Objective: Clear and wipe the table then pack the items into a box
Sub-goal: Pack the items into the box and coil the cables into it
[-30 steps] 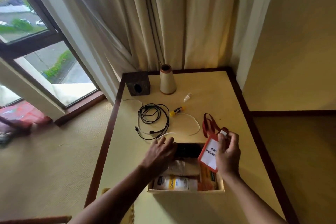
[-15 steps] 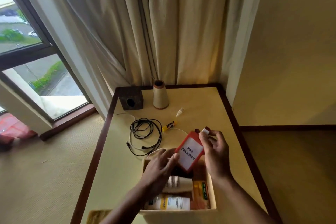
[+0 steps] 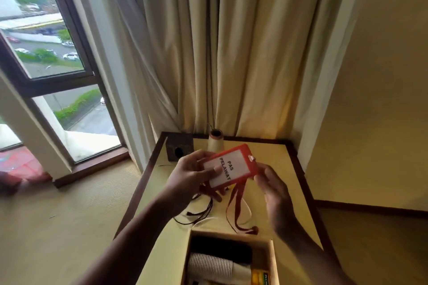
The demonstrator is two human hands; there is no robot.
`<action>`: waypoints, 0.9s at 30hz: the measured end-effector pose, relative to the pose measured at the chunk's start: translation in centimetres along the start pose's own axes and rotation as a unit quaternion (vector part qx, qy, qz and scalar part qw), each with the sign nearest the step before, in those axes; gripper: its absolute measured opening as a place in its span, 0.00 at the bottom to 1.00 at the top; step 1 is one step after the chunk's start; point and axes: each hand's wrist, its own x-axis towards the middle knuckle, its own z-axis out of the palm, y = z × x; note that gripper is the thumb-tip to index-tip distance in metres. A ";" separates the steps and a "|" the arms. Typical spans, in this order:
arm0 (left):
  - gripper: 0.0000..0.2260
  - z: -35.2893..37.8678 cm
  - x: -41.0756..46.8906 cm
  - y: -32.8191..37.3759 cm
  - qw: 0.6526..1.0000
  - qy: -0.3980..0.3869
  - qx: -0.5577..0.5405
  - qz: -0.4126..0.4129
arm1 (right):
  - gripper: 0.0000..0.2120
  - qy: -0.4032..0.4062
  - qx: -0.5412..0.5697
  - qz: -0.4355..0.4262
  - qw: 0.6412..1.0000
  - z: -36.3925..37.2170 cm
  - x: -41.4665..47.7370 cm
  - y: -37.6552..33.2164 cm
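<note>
A red badge holder (image 3: 231,166) with a white card reading "PAS PELAWAT" is held up above the table (image 3: 266,152). My left hand (image 3: 192,176) grips its left end, thumb on the card and fingers underneath. My right hand (image 3: 273,190), blurred, pinches its right edge with the fingertips. The red lanyard (image 3: 234,210) hangs down from the badge, its end by the far rim of the open cardboard box (image 3: 231,236). Inside the box lie a black item (image 3: 222,250), stacked paper cups (image 3: 213,268) and a yellow-green packet (image 3: 264,277).
A dark cube (image 3: 179,149) and a cream cone spool (image 3: 215,141) stand at the table's far edge by the curtains. Black cables (image 3: 201,213) and a white cable (image 3: 247,210) lie behind the box. The window is to the left and a wall to the right.
Both hands have risen from the box with the badge. My left hand left the box and took the badge's left end. The lanyard now hangs free, and the camera has tilted upward.
</note>
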 end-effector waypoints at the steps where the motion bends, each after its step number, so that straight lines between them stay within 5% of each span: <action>1: 0.14 -0.1 0.1 0.8 1.000 0.005 -0.001 0.006 | 0.15 -0.010 0.002 0.008 1.000 0.4 0.1 -0.5; 6: 0.10 0.0 0.6 3.3 0.988 0.053 0.098 0.103 | 0.08 -0.056 0.004 0.051 0.997 1.9 1.1 -3.0; 9: 0.09 -0.1 1.0 4.2 0.943 0.087 0.259 0.190 | 0.09 -0.098 -0.050 0.102 0.989 2.1 1.2 -4.7; 15: 0.13 -0.7 -0.1 6.0 0.861 -0.062 0.474 0.175 | 0.07 -0.236 -0.277 0.016 0.931 -0.7 1.2 -10.5; 21: 0.12 -1.5 -0.5 6.0 0.882 -0.237 0.400 0.075 | 0.02 -0.301 -0.298 -0.063 0.904 -2.6 3.0 -12.0; 27: 0.14 -1.8 -2.0 5.3 0.958 -0.273 0.087 0.004 | 0.06 -0.203 -0.097 -0.058 0.973 -1.6 2.9 -9.7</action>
